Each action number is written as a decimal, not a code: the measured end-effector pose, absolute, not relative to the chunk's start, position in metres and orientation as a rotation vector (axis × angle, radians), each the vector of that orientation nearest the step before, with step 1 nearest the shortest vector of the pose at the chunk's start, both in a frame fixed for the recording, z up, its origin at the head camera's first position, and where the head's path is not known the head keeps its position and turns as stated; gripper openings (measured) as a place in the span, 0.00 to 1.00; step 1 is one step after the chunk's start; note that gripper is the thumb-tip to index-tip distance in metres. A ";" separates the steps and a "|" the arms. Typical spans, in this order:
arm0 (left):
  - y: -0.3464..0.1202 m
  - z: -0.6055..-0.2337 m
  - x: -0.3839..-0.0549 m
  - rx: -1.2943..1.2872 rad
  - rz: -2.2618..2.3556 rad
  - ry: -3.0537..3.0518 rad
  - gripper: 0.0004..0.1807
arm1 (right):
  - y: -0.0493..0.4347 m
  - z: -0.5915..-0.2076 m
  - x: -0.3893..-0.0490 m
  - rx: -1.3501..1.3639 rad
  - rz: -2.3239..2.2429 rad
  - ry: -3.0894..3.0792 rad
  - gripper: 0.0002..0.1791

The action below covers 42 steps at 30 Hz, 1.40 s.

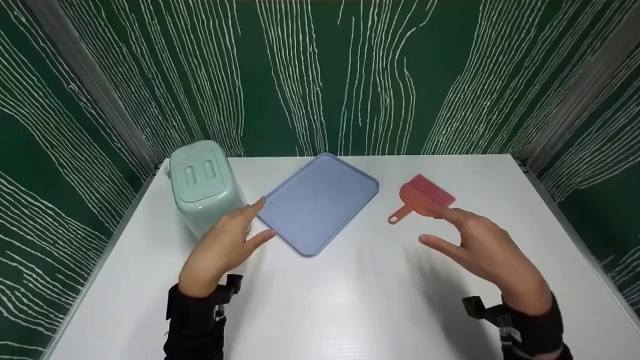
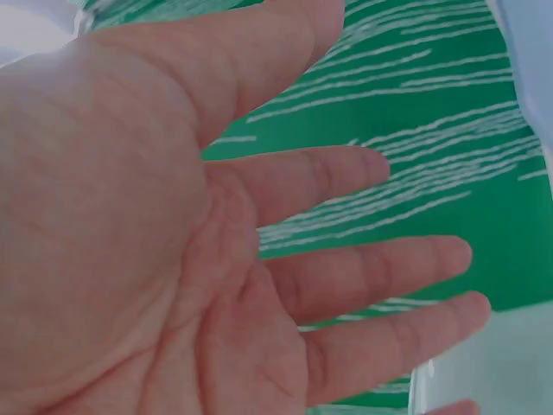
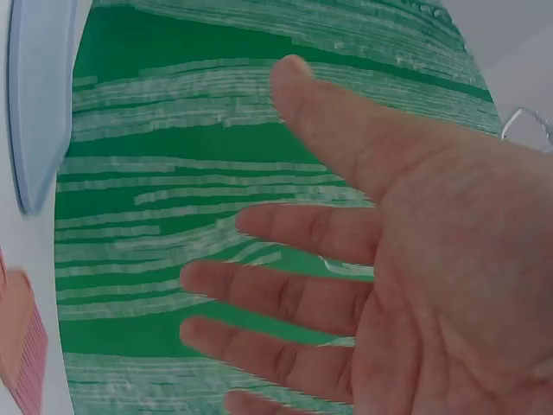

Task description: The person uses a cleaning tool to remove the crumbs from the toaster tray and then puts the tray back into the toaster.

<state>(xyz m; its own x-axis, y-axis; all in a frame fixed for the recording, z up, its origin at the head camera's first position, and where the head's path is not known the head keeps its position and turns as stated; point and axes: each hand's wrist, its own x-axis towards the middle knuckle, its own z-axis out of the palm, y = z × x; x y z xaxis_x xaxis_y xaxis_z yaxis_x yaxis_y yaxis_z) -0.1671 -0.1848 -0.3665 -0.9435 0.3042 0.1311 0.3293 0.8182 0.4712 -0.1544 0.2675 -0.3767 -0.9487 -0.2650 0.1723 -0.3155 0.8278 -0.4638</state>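
Observation:
My left hand (image 1: pixel 225 245) hovers over the table's left part, thumb and fingers spread, holding nothing. Its fingertips overlap the near-left edge of a blue-grey rectangular tray (image 1: pixel 322 200) in the head view. Just behind this hand stands a mint-green rounded box (image 1: pixel 202 172) with two oval recesses on top, partly hidden by the hand. On the right, my right hand (image 1: pixel 485 245) is also spread and holds nothing. Its index fingertip overlaps a small orange-red brush-like tool (image 1: pixel 417 200) with comb-like teeth and a short holed handle. Both wrist views show bare palms with extended fingers.
The white table (image 1: pixel 360 310) carries these things. Green panels with white wavy lines (image 1: pixel 365 75) rise behind it and along both sides, meeting at grey corner posts (image 1: pixel 95 75). Black straps with small mounts (image 1: pixel 200 310) circle both wrists.

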 end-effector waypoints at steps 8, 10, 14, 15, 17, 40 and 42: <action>-0.212 -0.354 -0.164 -0.294 -0.567 -2.728 0.35 | 0.199 -0.400 -0.165 0.835 0.818 -2.758 0.20; -0.216 -0.353 -0.164 -0.247 -0.529 -2.692 0.36 | 0.179 -0.409 -0.169 0.915 0.885 -2.756 0.18; -0.223 -0.357 -0.168 -0.197 -0.506 -2.684 0.38 | 0.137 -0.430 -0.179 1.073 1.190 -2.809 0.17; -0.225 -0.358 -0.170 -0.186 -0.501 -2.691 0.39 | 0.127 -0.436 -0.182 1.103 1.291 -2.819 0.17; -0.228 -0.362 -0.174 -0.169 -0.489 -2.705 0.40 | 0.105 -0.449 -0.187 1.139 1.481 -2.826 0.17; -0.245 -0.395 -0.209 -0.050 -0.539 -2.822 0.39 | -0.087 -0.522 -0.217 0.269 3.007 -2.384 0.20; -0.245 -0.394 -0.210 -0.036 -0.535 -2.823 0.39 | -0.096 -0.523 -0.219 0.223 3.091 -2.301 0.21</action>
<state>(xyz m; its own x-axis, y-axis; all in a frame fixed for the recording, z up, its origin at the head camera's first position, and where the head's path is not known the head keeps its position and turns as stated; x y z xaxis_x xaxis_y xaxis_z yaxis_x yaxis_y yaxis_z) -0.2100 -0.2449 -0.3943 -0.9638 -0.0250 0.2653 0.0738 0.9315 0.3561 -0.2189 -0.0958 -0.5230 -0.7471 -0.5874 -0.3112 0.4665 -0.1298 -0.8749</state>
